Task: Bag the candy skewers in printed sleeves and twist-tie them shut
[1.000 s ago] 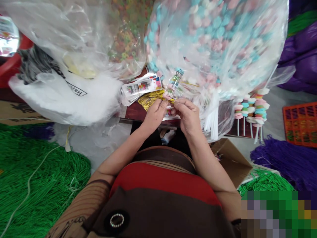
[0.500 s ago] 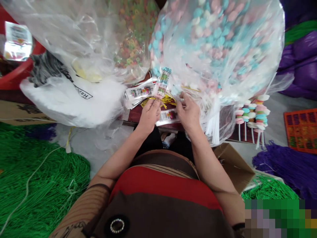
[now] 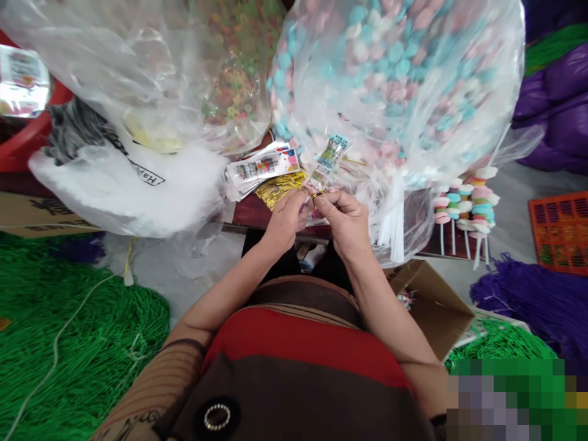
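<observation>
Here, left hand [image 3: 287, 217], right hand [image 3: 345, 218] pinching one packet [image 3: 329, 158], one gold tie [image 3: 318, 194].

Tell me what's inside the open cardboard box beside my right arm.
Inside the cardboard box, a small shiny, multicoloured bit shows near the right forearm; I can't tell what it is. The forearm and box walls hide the rest.

Dark red tabletop [image 3: 250, 210] beneath bulging clear bags [image 3: 399, 79], printed packets [image 3: 257, 169], gold ties [image 3: 277, 190], colourful skewers [image 3: 482, 205].
</observation>
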A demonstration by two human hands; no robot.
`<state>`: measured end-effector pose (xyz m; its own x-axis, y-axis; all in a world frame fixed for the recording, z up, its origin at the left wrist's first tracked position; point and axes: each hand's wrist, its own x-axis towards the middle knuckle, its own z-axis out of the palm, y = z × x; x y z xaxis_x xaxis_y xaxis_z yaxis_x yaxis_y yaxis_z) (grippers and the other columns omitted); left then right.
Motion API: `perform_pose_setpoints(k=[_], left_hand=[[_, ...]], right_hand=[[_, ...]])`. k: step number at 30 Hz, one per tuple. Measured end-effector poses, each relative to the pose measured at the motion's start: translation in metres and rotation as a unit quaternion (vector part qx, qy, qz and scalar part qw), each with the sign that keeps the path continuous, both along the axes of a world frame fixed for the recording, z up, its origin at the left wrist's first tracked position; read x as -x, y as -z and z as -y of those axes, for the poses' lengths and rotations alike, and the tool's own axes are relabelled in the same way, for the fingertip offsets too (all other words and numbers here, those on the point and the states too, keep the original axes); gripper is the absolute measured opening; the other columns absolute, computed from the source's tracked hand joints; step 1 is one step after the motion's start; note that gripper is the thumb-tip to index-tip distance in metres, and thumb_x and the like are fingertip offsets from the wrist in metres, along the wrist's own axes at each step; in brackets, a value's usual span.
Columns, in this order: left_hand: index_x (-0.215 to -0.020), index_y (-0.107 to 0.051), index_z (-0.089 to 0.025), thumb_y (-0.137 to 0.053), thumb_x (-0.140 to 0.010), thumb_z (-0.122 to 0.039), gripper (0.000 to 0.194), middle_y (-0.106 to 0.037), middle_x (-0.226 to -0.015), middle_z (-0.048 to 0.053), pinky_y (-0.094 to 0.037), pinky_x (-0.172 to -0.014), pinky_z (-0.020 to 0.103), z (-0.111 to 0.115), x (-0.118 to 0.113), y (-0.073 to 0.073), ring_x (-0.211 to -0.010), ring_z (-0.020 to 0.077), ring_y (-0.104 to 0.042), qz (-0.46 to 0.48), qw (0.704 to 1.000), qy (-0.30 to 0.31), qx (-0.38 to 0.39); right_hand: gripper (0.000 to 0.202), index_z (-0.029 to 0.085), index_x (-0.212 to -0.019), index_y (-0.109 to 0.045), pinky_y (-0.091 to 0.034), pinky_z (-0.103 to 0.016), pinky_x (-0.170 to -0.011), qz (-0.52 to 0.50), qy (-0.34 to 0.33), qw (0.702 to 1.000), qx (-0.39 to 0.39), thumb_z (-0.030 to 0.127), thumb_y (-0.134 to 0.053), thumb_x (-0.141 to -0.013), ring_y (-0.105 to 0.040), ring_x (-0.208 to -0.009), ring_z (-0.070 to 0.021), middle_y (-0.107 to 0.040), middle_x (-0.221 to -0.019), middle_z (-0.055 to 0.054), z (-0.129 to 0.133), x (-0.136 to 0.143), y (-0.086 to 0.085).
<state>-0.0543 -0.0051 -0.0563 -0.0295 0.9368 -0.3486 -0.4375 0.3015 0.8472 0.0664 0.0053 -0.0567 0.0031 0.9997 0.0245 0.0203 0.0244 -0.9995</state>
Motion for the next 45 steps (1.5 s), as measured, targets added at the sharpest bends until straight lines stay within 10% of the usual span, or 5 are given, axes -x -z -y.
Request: perform_pose_setpoints(k=[17, 32, 45], left_hand=[[-0.054, -0.055, -0.015, -0.052, -0.092, -0.027, 0.04, -0.023, -0.035, -0.009, -0.02, -0.033, 0.017, 0.003, 0.006, -0.023, -0.028, 0.0037, -0.019, 0.167, 0.93, 0.313, 0.099], [-0.069, -0.048, -0.018, -0.061, -0.097, -0.051, 0.046, -0.03, -0.042, -0.012, -0.024, -0.037, 0.014, 0.006, -0.023, -0.01, -0.032, 0.0022, -0.026, 0.169, 0.983, 0.034, 0.069], [-0.071, -0.05, -0.018, -0.041, -0.108, -0.034, 0.041, -0.027, -0.047, -0.011, -0.025, -0.04, 0.019, 0.004, -0.005, -0.029, -0.035, 0.0055, -0.02, 0.2, 0.97, 0.12, 0.075]], right_hand=[[0.048, 0.029, -0.091, -0.075, -0.06, -0.044, -0.089, -0.188, -0.177, 0.956, 0.141, 0.052, -0.096, -0.055, -0.072, -0.102, -0.0266, -0.078, -0.098, -0.002, 0.002, -0.032, -0.004], [0.012, 0.028, -0.083, -0.078, -0.056, -0.04, -0.094, 0.03, 0.076, 0.991, -0.105, 0.039, -0.078, -0.086, -0.071, -0.091, -0.0192, -0.076, -0.089, 0.0, 0.003, -0.01, 0.022], [0.02, 0.026, -0.083, -0.076, -0.055, -0.039, -0.092, -0.004, 0.034, 0.996, -0.08, 0.046, -0.077, -0.086, -0.07, -0.092, -0.0195, -0.076, -0.09, -0.001, 0.0, -0.012, 0.012]])
